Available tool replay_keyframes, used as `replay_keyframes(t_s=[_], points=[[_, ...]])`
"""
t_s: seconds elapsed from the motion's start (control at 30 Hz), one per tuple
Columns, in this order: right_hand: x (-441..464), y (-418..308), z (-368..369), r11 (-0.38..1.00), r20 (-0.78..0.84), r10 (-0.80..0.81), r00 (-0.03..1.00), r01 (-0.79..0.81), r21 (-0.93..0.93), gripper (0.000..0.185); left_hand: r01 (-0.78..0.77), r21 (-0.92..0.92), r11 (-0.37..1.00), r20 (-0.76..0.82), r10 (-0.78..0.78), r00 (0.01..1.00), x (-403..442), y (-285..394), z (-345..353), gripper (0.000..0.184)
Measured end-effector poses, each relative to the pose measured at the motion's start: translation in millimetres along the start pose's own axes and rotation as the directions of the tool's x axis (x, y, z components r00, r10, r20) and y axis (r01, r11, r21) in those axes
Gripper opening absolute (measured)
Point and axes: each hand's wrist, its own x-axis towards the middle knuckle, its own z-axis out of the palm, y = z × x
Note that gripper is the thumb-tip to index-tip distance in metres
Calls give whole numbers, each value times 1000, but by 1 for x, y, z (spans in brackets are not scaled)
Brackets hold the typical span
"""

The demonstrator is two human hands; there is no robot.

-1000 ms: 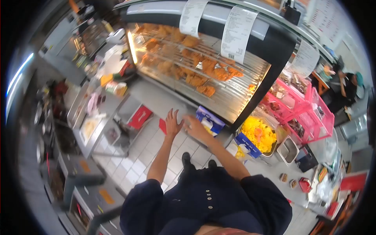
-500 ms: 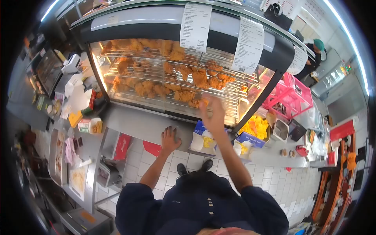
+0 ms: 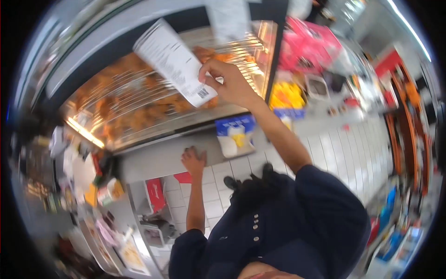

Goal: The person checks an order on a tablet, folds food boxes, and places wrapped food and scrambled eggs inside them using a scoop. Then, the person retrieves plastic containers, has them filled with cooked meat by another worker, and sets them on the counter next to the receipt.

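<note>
My right hand (image 3: 227, 83) pinches the right edge of a printed receipt (image 3: 174, 63) between thumb and fingers, low down near its printed code. The receipt slants in front of the dark upper frame of a lit glass display cabinet (image 3: 167, 132); whether its top end still touches the frame I cannot tell. Behind the glass, blurred pieces of fried chicken (image 3: 134, 116) lie on wire racks. My left hand (image 3: 193, 160) rests with fingers spread on the steel counter (image 3: 151, 160) below the cabinet. Right of it stands a blue and white box (image 3: 235, 135) with something yellow.
A second paper slip (image 3: 227, 21) hangs from the cabinet top. To the right are yellow packets (image 3: 287, 95), a metal container (image 3: 318, 87) and a pink basket (image 3: 309, 46). A side counter with cartons (image 3: 110, 191) and trays stands left. Orange shelving (image 3: 411, 125) is far right.
My right hand has moved up and left from before the glass and taken hold of a receipt. The view has turned and blurred. My left hand stays on the counter.
</note>
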Motion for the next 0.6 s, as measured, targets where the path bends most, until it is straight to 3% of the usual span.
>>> replay_keyframes(t_s=[0.03,0.07,0.1,0.13,0.17,0.27,0.3,0.33,0.4,0.47,0.53,0.6], points=[[-27,16,-25,991,-4,-122,993,121,-56,10,46,-52,998,-74,-50,996,-1,-2,0,64],[-52,31,-52,961,18,-252,967,253,-114,9,61,-55,997,-46,-63,997,-3,0,-7,63],[-80,48,-87,979,19,-139,990,140,-146,15,88,-55,995,-31,-89,996,-5,0,-10,63],[-107,77,-123,934,-8,-204,979,192,-301,19,69,-70,995,3,-69,998,-12,-6,-4,63],[-135,90,-154,887,-149,-132,980,50,-458,23,117,-170,978,-52,-127,990,-17,-14,0,62],[-205,155,-239,697,-416,-277,866,-116,-708,22,183,-379,907,-150,-255,955,-25,-15,-11,59],[-233,182,-263,698,-517,-220,827,-237,-676,22,192,-489,851,-200,-323,925,-23,-4,-20,56],[-254,203,-285,617,-530,-270,804,-278,-736,25,190,-488,852,-194,-318,928,-21,7,-27,56],[-301,254,-300,757,-802,-51,595,-501,-420,35,176,-548,818,-321,-399,859,-19,33,-43,52],[-392,362,-315,674,-839,113,532,-662,-328,45,146,-513,846,-378,-376,846,-19,64,-46,50],[-466,435,-314,479,-645,445,621,-774,-415,50,120,-478,870,-447,-359,819,-19,111,-46,49],[-480,440,-302,480,-581,565,586,-806,-347,53,70,-400,914,-495,-279,823,-20,171,-44,49]])
